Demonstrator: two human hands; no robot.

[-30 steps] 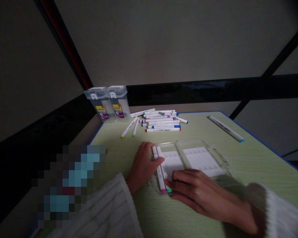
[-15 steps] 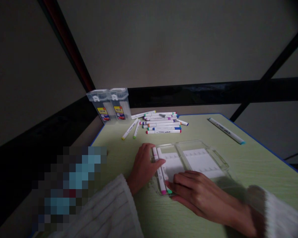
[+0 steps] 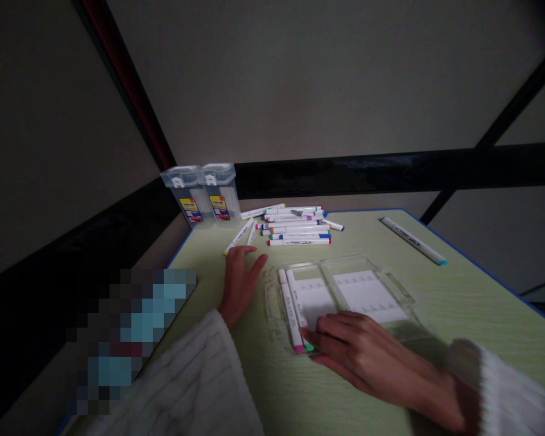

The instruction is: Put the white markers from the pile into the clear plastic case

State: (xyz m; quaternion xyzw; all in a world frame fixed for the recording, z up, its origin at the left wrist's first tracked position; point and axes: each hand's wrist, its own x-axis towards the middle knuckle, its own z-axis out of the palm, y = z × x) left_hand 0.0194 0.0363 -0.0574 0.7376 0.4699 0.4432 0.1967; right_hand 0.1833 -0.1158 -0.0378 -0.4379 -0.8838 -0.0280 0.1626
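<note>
My left hand (image 3: 241, 284) holds nothing; its thumb and fingers are apart, close to a yellow-ended marker (image 3: 240, 236) and a second marker (image 3: 251, 231) whose near end its fingers hide. An open clear plastic case (image 3: 327, 284) lies flat in front of me with white inserts. In its left half lie a pink-ended marker (image 3: 291, 315) and a green-ended marker (image 3: 297, 298), side by side. My right hand (image 3: 363, 357) grips the case's near edge, fingertips against the green end and thumb low at the rim.
A heap of white markers with coloured ends (image 3: 300, 229) lies at the back of the table (image 3: 345, 399). Two lidded clear boxes (image 3: 221, 194) stand at the back left. One teal-ended marker (image 3: 413, 240) lies far right. A pixelated patch covers something at left.
My left hand has let go of the markers in the case and moved left and away from me toward the loose markers, fingers opening. My right hand has stayed at the case.
</note>
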